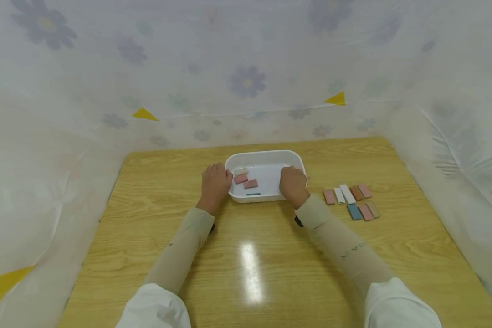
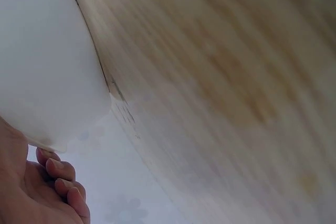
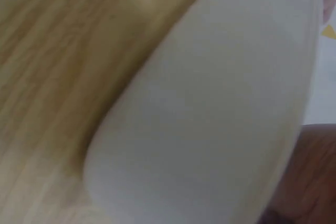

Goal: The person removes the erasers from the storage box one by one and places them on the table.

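A white rectangular tray with rounded corners lies on the wooden table. My left hand grips its left rim, and the left wrist view shows curled fingers right at the edge. At the right end, my right hand holds the rim, knuckles up over the tray. In the right wrist view the outer wall of the tray covers part of that hand. Inside, toward the left, are a whitish block, a pink block, another pink block and a thin teal strip.
Right of the tray lie several small flat blocks, among them a blue one, an orange-brown one, a white one and a tan one. Flowered plastic sheeting hangs behind the table and along both sides.
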A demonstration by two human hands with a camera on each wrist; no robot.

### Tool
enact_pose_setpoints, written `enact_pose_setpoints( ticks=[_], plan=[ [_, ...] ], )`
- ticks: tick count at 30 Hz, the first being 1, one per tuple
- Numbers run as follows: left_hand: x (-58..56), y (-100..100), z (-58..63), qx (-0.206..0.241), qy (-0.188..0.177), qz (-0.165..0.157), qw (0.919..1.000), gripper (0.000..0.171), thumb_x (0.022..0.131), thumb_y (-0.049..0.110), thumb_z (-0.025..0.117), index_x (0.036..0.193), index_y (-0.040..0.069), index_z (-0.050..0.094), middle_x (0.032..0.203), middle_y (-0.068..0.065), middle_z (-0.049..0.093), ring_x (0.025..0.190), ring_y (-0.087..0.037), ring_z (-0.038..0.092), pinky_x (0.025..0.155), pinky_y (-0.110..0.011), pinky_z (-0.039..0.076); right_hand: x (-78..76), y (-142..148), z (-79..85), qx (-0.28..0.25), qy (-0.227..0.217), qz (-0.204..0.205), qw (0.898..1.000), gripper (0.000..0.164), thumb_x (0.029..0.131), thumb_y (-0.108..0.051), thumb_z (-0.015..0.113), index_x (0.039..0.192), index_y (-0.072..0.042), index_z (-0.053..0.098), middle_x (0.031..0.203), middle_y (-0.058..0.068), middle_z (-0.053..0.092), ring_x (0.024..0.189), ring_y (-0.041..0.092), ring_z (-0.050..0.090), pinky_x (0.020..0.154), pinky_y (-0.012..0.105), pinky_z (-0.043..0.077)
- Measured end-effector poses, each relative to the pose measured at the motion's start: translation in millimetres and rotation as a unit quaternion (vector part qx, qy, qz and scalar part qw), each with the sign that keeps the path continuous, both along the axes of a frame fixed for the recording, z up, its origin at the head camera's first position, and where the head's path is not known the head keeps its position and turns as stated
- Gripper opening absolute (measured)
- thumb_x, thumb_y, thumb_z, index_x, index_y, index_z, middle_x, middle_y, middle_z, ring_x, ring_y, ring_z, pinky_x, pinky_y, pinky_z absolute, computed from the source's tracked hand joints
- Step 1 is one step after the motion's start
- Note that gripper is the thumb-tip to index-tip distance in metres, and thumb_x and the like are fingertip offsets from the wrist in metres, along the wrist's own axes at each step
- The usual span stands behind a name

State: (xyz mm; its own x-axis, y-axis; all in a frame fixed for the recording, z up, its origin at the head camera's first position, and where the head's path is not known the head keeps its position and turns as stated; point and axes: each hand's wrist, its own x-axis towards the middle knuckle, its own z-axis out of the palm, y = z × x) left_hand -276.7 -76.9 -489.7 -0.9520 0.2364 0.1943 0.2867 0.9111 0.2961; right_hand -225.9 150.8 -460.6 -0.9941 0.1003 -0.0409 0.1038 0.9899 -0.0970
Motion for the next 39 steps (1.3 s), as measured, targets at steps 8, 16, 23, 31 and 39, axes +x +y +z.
enact_pose_setpoints(
  ticks=[8, 16, 23, 31, 39],
  plan=[
    [-0.1, 0, -1.7, -0.003, 0.003, -0.001, 1.0, 0.027, 0.095, 0.027, 0.04, 0.09, 0.002, 0.051, 0.085, -0.01, 0.051, 0.079, -0.026, 0.046, 0.071, -0.038, 0.036, -5.8, -1, -10.2, 0.014, 0.021, -0.005, 1.0, 0.022, 0.091, -0.005, 0.048, 0.08, 0.003, 0.064, 0.076, 0.017, 0.064, 0.065, 0.029, 0.062, 0.047, 0.039, 0.047],
    [-0.5, 0, -1.3, -0.008, 0.015, -0.002, 0.9999, 0.028, 0.094, 0.026, 0.041, 0.088, 0.001, 0.052, 0.085, -0.011, 0.054, 0.079, -0.027, 0.049, 0.072, -0.04, 0.037, -9.0, 0, -14.0, 0.039, 0.011, 0.008, 0.999, 0.022, 0.091, -0.007, 0.049, 0.08, 0.004, 0.064, 0.074, 0.018, 0.063, 0.064, 0.029, 0.062, 0.048, 0.038, 0.047],
    [-0.9, 0, -1.0, -0.003, 0.008, -0.001, 1.0, 0.026, 0.094, 0.026, 0.044, 0.087, 0.002, 0.051, 0.085, -0.011, 0.053, 0.079, -0.026, 0.048, 0.071, -0.039, 0.036, -12.9, 2, -16.7, 0.019, -0.004, -0.006, 1.0, 0.019, 0.091, -0.006, 0.049, 0.083, 0.003, 0.064, 0.078, 0.017, 0.063, 0.07, 0.029, 0.062, 0.052, 0.037, 0.049],
    [-2.3, 0, -3.9, -0.003, 0.031, 0.0, 0.9995, 0.027, 0.093, 0.025, 0.043, 0.087, 0.001, 0.053, 0.084, -0.012, 0.055, 0.079, -0.028, 0.049, 0.071, -0.04, 0.037, -16.3, 6, -23.7, 0.014, 0.013, 0.003, 1.0, 0.016, 0.089, -0.006, 0.052, 0.081, 0.002, 0.062, 0.076, 0.015, 0.061, 0.069, 0.027, 0.061, 0.056, 0.037, 0.049],
    [-0.9, -1, -4.3, -0.002, 0.024, -0.001, 0.9997, 0.026, 0.094, 0.026, 0.042, 0.087, 0.002, 0.052, 0.084, -0.011, 0.054, 0.078, -0.027, 0.048, 0.072, -0.04, 0.037, -18.3, 9, -26.8, -0.051, 0.044, 0.009, 0.998, 0.018, 0.085, -0.014, 0.058, 0.076, 0.001, 0.061, 0.078, 0.017, 0.062, 0.075, 0.034, 0.062, 0.066, 0.044, 0.049]
  ],
)
